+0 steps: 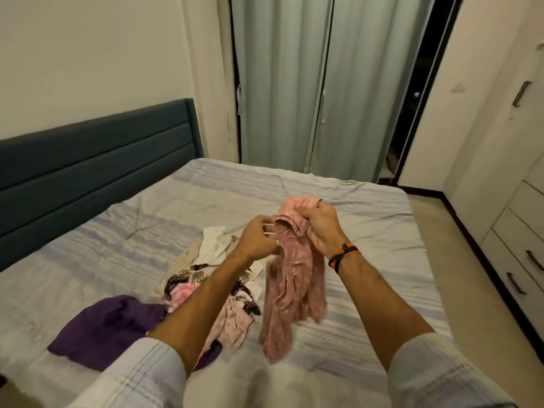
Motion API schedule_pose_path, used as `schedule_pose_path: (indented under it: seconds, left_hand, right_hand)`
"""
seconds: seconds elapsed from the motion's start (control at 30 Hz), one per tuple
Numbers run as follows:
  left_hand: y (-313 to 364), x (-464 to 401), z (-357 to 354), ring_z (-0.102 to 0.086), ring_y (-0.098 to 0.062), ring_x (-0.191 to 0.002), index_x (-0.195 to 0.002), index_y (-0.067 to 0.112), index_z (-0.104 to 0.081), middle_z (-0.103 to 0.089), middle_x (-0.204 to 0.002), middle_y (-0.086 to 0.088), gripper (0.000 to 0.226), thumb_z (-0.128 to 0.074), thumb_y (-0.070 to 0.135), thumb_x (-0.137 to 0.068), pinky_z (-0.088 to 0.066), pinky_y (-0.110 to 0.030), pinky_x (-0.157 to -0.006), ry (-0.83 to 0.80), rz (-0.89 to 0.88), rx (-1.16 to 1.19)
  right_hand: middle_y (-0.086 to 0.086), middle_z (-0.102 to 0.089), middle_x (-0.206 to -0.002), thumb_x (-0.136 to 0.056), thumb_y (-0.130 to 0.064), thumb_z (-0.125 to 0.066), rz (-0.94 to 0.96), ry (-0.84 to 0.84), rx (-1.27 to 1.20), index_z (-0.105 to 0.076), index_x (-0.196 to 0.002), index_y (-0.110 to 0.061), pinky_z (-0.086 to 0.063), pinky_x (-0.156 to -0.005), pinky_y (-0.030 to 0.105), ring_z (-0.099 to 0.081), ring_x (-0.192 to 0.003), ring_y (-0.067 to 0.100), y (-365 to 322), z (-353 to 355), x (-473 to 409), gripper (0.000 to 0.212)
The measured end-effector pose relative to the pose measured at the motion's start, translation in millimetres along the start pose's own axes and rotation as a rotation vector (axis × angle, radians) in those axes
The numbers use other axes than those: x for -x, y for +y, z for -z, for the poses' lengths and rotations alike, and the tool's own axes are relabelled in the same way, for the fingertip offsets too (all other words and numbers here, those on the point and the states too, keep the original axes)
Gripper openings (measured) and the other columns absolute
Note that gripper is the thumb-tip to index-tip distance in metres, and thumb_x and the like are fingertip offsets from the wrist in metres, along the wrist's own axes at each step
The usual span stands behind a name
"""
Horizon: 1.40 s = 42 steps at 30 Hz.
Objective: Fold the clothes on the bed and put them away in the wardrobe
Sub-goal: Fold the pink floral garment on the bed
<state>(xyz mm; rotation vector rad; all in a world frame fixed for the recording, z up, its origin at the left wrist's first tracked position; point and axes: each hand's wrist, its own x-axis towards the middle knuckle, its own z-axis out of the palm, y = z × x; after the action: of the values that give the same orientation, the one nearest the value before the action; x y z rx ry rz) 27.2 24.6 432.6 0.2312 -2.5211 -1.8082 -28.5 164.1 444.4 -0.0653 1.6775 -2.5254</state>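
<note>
A dusty pink garment (pixel 291 278) hangs bunched above the bed (pixel 123 240), its lower end touching the sheet. My right hand (pixel 319 228) grips its top, and my left hand (pixel 259 238) pinches its left edge at the same height. To the left on the bed lies a pile of clothes (pixel 212 275) in white, cream, floral and bright pink, with a purple garment (pixel 109 328) spread flat at the near left. The white wardrobe (pixel 512 160) stands along the right wall, its doors and drawers shut.
A dark blue headboard (pixel 97 160) runs along the left. Grey-green curtains (pixel 318 83) hang beyond the bed's far end. A strip of floor (pixel 459 260) lies between the bed and the wardrobe drawers.
</note>
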Motion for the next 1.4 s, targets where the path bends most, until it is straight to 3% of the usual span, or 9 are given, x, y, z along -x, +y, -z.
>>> schedule_pose_path:
  seconds: [0.13,0.37,0.53,0.63,0.73,0.87,1.0,1.2,1.4]
  left_hand:
    - [13.8,-3.2,-24.7,-0.062,-0.019,-0.093,-0.106,0.016,-0.059,-0.066,-0.101,-0.003,0.051,-0.072,-0.007,-0.062,-0.056,-0.037,-0.079,-0.131,-0.112,0.053]
    - [25.7,-55.0,-45.1,-0.069,-0.022,-0.082,-0.09,0.017,-0.069,-0.074,-0.088,-0.008,0.022,-0.063,0.035,-0.081,-0.058,-0.048,-0.081,0.054,-0.222,0.106]
    - [43.0,-86.3,-50.0,-0.065,-0.013,-0.073,-0.079,0.023,-0.07,-0.071,-0.076,0.009,0.013,-0.065,0.034,-0.084,-0.055,-0.037,-0.074,0.092,-0.341,0.037]
    - [50.8,-100.8,-55.8,-0.066,-0.01,-0.071,-0.074,0.023,-0.071,-0.071,-0.071,0.011,0.017,-0.069,0.04,-0.079,-0.056,-0.035,-0.071,0.084,-0.364,-0.026]
    - [54.7,-108.2,-60.9,-0.066,-0.008,-0.07,-0.074,0.023,-0.073,-0.07,-0.07,0.012,0.022,-0.074,0.045,-0.078,-0.054,-0.03,-0.069,0.07,-0.417,-0.131]
    - [54.2,-117.1,-66.1,-0.066,-0.004,-0.076,-0.081,0.029,-0.076,-0.072,-0.075,0.015,0.02,-0.076,0.047,-0.075,-0.054,-0.027,-0.073,-0.073,-0.514,-0.217]
    - [57.6,-125.4,-61.5,-0.067,-0.006,-0.078,-0.082,0.031,-0.076,-0.072,-0.077,0.014,0.022,-0.079,0.05,-0.071,-0.053,-0.026,-0.074,-0.139,-0.537,-0.242]
    - [44.4,-133.2,-42.6,-0.068,-0.013,-0.068,-0.075,0.018,-0.075,-0.074,-0.075,0.003,0.034,-0.083,0.049,-0.062,-0.056,-0.036,-0.07,-0.427,-0.437,-0.473]
    - [28.0,-133.3,-40.8,-0.06,-0.009,-0.058,-0.071,0.011,-0.073,-0.069,-0.067,0.003,0.045,-0.078,0.055,-0.063,-0.052,-0.033,-0.062,-0.308,-0.323,-0.516]
  right_hand:
    - [0.016,-0.07,-0.095,-0.09,0.012,-0.057,0.033,0.037,-0.016,-0.061,-0.111,0.012,-0.061,-0.074,0.033,-0.07,-0.083,0.025,-12.6,14.7,-2.4,0.022]
    - [0.019,-0.069,-0.095,-0.086,0.016,-0.058,0.072,0.011,-0.037,-0.06,-0.11,0.016,-0.06,-0.073,0.029,-0.069,-0.083,0.025,-47.1,45.4,-15.0,0.024]
    - [0.012,-0.076,-0.097,-0.07,-0.01,-0.088,0.064,0.042,0.422,-0.075,-0.101,0.0,-0.059,-0.085,0.039,-0.071,-0.09,0.023,-48.0,76.1,-17.7,0.035]
    - [-0.007,-0.071,-0.07,-0.047,-0.047,-0.096,0.045,0.202,0.874,-0.072,-0.073,-0.017,-0.053,-0.061,0.032,-0.062,-0.066,0.009,-45.8,84.5,-19.0,0.047]
    - [-0.008,-0.062,-0.094,-0.039,-0.074,-0.083,0.057,0.391,1.143,-0.052,-0.102,-0.021,-0.049,-0.068,0.034,-0.06,-0.084,0.014,-38.5,81.7,-22.6,0.088]
    - [-0.003,-0.058,-0.108,-0.064,-0.039,-0.087,0.303,0.311,1.071,-0.054,-0.112,-0.023,-0.046,-0.078,0.029,-0.057,-0.096,0.015,-37.8,80.9,-31.4,0.061]
    - [-0.008,-0.073,-0.084,-0.078,-0.031,-0.08,0.301,0.117,1.007,-0.073,-0.083,-0.029,-0.053,-0.073,0.034,-0.068,-0.081,0.013,-50.0,93.0,-41.9,0.008]
    - [0.004,-0.077,-0.091,-0.085,-0.019,-0.077,0.362,0.052,0.853,-0.078,-0.091,-0.011,-0.055,-0.085,0.034,-0.071,-0.091,0.02,-78.9,118.5,-49.0,0.01]
    - [-0.003,-0.077,-0.089,-0.084,-0.019,-0.077,0.409,0.178,0.729,-0.079,-0.095,-0.016,-0.053,-0.078,0.024,-0.07,-0.085,0.01,-101.4,138.5,-50.1,0.011]
